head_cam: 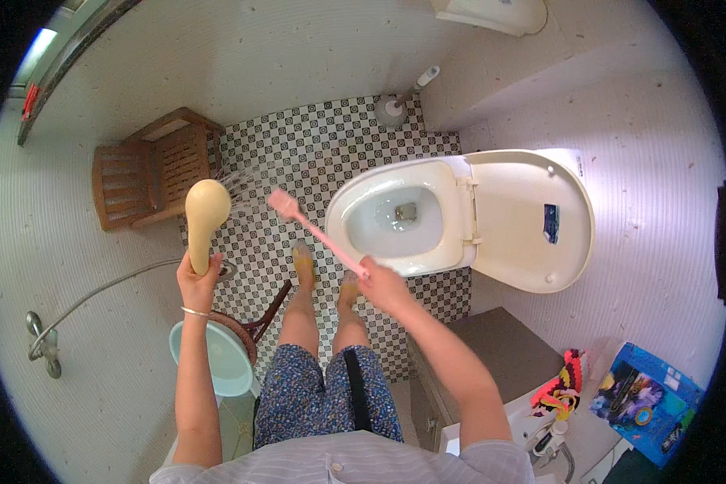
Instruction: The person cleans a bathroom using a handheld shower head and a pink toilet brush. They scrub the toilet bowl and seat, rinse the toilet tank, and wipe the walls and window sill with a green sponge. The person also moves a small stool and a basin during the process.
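My left hand point(196, 284) grips the handle of a cream hand shower point(207, 209). Water sprays from its head toward the right, over the patterned tile floor point(272, 142). In my right hand point(386, 289) is a pink long-handled brush point(327, 239), its head pointing up and left, above the floor between the shower and the toilet. Right of the brush stands a white toilet point(393, 209) with its lid point(529, 221) raised and some water in the bowl. Whether the brush head touches anything is unclear.
A wooden slatted chair point(157, 169) stands at the left wall. Beside my left forearm is a light-blue basin point(218, 363). The shower hose point(103, 293) runs to a wall tap point(45, 345). A toilet brush holder point(391, 112) stands at the back; a grey cabinet point(496, 351) is at the right.
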`<state>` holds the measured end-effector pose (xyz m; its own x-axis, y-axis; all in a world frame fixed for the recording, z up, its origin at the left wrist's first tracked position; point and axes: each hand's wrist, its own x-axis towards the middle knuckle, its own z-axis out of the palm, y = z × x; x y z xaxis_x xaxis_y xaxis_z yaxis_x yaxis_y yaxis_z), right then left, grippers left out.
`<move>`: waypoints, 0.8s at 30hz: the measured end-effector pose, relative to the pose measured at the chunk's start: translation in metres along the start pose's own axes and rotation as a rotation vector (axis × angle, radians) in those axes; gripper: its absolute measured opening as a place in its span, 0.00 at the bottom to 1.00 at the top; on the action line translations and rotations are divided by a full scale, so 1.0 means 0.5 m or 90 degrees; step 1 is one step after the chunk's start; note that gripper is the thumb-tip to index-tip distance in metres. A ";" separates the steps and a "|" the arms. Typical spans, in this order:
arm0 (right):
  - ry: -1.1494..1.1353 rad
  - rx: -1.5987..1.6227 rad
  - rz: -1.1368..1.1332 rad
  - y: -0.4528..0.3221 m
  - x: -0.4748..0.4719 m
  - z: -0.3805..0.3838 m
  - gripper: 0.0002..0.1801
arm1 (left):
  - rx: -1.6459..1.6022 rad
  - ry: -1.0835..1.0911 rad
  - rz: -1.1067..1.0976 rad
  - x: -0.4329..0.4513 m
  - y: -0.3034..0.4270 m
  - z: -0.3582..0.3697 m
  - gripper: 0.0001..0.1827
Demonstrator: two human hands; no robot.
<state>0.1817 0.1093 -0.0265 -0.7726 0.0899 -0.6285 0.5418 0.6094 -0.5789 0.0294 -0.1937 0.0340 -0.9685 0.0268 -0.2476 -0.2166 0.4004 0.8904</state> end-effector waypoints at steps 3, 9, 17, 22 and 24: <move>0.049 -0.024 -0.015 -0.016 0.062 -0.136 0.13 | 0.041 -0.044 0.003 0.064 0.012 0.017 0.10; 0.088 -0.184 0.093 0.001 0.194 -0.306 0.13 | 0.031 -0.166 -0.042 0.235 0.010 0.140 0.15; 0.092 -0.420 0.265 0.135 0.400 -0.478 0.14 | 0.051 -0.362 0.010 0.407 0.046 0.292 0.14; 0.097 -0.486 0.376 0.286 0.525 -0.537 0.11 | 0.107 -0.421 0.045 0.438 0.054 0.351 0.13; 0.163 -0.421 0.418 0.369 0.555 -0.549 0.12 | 0.129 -0.420 0.031 0.440 0.038 0.368 0.13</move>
<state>-0.0235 0.4631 -0.1650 -0.4730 0.6920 -0.5454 0.6565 0.6897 0.3057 -0.1649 -0.0115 -0.0741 -0.6857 0.5742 -0.4473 -0.0856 0.5467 0.8330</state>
